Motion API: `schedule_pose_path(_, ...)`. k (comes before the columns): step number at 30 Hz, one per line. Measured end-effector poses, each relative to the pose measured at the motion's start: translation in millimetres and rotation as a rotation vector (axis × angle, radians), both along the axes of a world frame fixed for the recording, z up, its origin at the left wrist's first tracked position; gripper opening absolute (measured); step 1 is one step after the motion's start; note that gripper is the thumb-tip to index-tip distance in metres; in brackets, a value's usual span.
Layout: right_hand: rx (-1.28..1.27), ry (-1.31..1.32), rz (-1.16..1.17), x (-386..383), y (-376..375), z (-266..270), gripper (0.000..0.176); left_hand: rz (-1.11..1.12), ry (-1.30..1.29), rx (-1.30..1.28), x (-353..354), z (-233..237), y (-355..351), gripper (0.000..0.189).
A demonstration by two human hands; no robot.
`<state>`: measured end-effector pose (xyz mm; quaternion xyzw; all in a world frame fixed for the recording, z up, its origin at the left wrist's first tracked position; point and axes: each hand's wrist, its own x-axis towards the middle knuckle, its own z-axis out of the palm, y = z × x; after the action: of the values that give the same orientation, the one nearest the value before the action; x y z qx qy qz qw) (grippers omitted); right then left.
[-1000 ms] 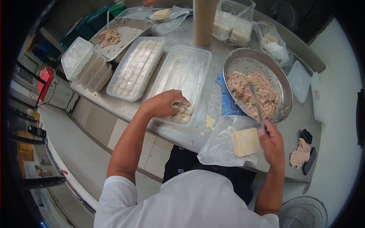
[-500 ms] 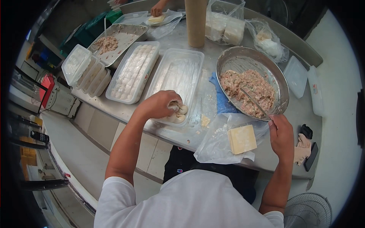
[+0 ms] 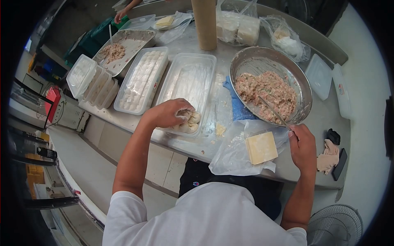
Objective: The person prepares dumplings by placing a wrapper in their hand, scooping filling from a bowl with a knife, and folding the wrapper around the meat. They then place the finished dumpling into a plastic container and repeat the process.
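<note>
My left hand [image 3: 169, 113] reaches into the near end of a clear plastic container [image 3: 207, 88]. Its fingers curl around a folded dumpling there, partly hidden by them. Several more pale dumplings [image 3: 193, 122] sit right beside the fingertips. My right hand [image 3: 303, 145] is closed on the handle end of a thin flat spatula [image 3: 271, 109]. The blade rests in minced meat filling [image 3: 266, 90] inside a round metal bowl [image 3: 307, 104]. Between my hands, a stack of square yellow wrappers [image 3: 261, 147] lies on a plastic sheet [image 3: 225, 158].
A container of white dumplings [image 3: 141, 82], stacked lidded boxes [image 3: 96, 84] and a metal tray with filling [image 3: 145, 39] stand left. A cardboard tube [image 3: 204, 24] rises behind. A blue cloth [image 3: 238, 104] lies by the bowl; a phone [image 3: 340, 165] lies right. Another person's hand [image 3: 120, 17] is far left.
My left hand has drawn back slightly to the left, showing more of the dumplings. My right hand stays on the spatula. The other person's hand has left the far wrappers, moving left.
</note>
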<state>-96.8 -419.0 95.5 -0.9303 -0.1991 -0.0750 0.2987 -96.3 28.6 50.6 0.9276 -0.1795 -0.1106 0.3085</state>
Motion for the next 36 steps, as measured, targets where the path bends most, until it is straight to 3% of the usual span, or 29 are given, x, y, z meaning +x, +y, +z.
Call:
schedule_pose_path(5, 0.04, 0.0, 0.02, -7.2, 2.7, -2.4, 0.019, 0.058, 0.12, 0.091, 0.2, 12.7, -3.9, 0.036)
schedule_pose_path(7, 0.058, 0.01, 0.022, -11.8, 3.6, -2.9, 0.019, 0.189, 0.194, -0.088, -1.3, 18.2, -4.7, 0.04)
schedule_pose_path(11, 0.19, 0.045, 0.103, -24.3, 12.0, -6.9, 0.019, 0.188, 0.101, -0.193, -4.4, 15.6, -6.6, 0.036)
schedule_pose_path(13, 0.222, 0.035, 0.129, -29.5, 21.4, -9.6, 0.019, 0.276, 0.226, -0.444, -2.9, 17.4, -10.9, 0.04)
schedule_pose_path(14, 0.243, 0.039, 0.146, -32.9, 26.4, -11.0, 0.018, 0.274, 0.226, -0.441, -3.6, 19.2, -15.5, 0.04)
schedule_pose_path(17, 0.276, 0.057, 0.163, -40.6, 33.6, -18.3, 0.018, 0.214, 0.101, -0.21, -10.2, 25.6, -23.9, 0.043)
schedule_pose_path(19, 0.29, 0.071, 0.165, -43.3, 33.9, -22.1, 0.018, 0.012, 0.045, 0.007, -13.4, 25.3, -16.5, 0.049)
schedule_pose_path(22, 0.302, 0.098, 0.139, -47.4, 28.2, -26.8, 0.019, 0.06, 0.148, 0.182, -15.0, 20.7, -16.9, 0.048)
schedule_pose_path(29, 0.324, 0.128, 0.114, -53.7, 22.0, -28.9, 0.018, 0.109, 0.136, 0.111, -10.7, 23.3, -12.3, 0.038)
schedule_pose_path(31, 0.338, 0.139, 0.104, -56.6, 21.4, -29.2, 0.018, 0.239, 0.087, -0.251, -12.3, 14.2, -8.4, 0.031)
schedule_pose_path(32, 0.354, 0.15, 0.1, -58.2, 22.3, -29.4, 0.019, 0.238, 0.086, -0.249, -13.9, 8.1, -10.4, 0.031)
schedule_pose_path(34, 0.372, 0.16, 0.101, -60.8, 26.9, -29.4, 0.019, 0.3, 0.167, -1.164, -18.5, 1.8, -28.3, 0.019)
schedule_pose_path(35, 0.404, 0.164, 0.092, -62.4, 30.9, -29.2, 0.019, 0.247, 0.159, -1.332, -19.0, 1.0, -41.5, 0.016)
schedule_pose_path(36, 0.434, 0.169, 0.081, -63.9, 34.8, -28.7, 0.019, 0.246, 0.157, -1.333, -19.5, -0.6, -57.7, 0.016)
